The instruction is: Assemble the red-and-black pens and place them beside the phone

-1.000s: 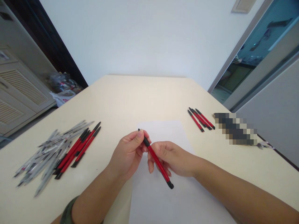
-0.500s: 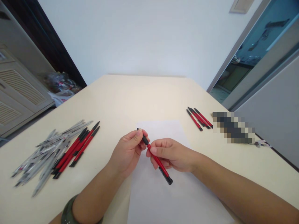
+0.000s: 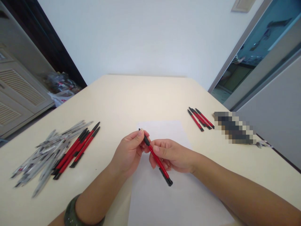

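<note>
Both my hands hold one red pen with black ends above a white sheet of paper. My left hand pinches the pen's black upper end between thumb and fingertips. My right hand is closed round the red barrel just below. The pen slants down to the right, its lower black end free over the paper.
On the left of the cream table lies a heap of grey clear pens with several red pens beside them. A few red pens lie at the right, next to a blurred-out object. A green band sits on my left wrist.
My right hand has turned and shifted its grip on the barrel. The pen and my left hand have stayed almost in place.
</note>
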A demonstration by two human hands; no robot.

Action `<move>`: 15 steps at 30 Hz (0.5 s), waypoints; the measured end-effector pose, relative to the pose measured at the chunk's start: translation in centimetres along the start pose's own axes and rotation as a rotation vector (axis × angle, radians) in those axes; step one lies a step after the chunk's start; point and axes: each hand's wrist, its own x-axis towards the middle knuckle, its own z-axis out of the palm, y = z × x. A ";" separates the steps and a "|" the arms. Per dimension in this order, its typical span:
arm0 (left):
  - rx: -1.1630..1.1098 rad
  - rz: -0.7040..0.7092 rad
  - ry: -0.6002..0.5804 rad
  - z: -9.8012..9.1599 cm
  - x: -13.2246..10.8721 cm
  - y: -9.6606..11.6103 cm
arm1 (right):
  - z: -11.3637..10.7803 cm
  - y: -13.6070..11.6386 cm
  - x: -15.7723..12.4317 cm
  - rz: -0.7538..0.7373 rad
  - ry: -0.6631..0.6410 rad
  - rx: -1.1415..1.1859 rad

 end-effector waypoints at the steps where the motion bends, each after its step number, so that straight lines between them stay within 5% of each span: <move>1: -0.002 0.000 -0.002 -0.1 0.0 0.0 | 0.0 0.0 0.0 0.008 -0.008 -0.002; 15: 0.034 0.028 0.047 -0.1 0.3 -0.3 | -0.1 0.1 0.2 -0.028 0.106 -0.015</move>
